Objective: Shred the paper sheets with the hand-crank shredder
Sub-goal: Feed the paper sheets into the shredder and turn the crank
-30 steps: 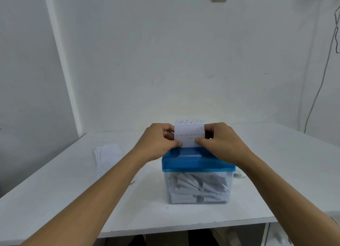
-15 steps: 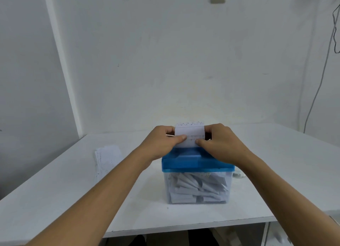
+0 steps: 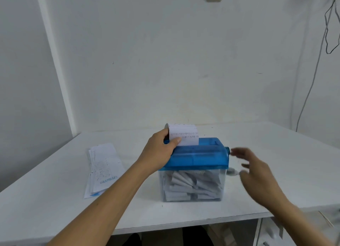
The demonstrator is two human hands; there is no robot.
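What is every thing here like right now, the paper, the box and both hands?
Printed white paper sheet: upright in the slot, pinched by left hand.
Blue-lidded clear plastic shredder: bin partly filled with paper pieces.
Stack of printed sheets: flat on white table, untouched.
Right hand: open, blurred, holds nothing.

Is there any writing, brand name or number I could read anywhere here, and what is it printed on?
No text here is legible.
On the sheet in the slot, pinched by the left hand: two printed lines, too blurred to read.
On the paper stack lying on the table: dotted print and a blue heading, too small to read.
On the blue shredder lid: no label visible.
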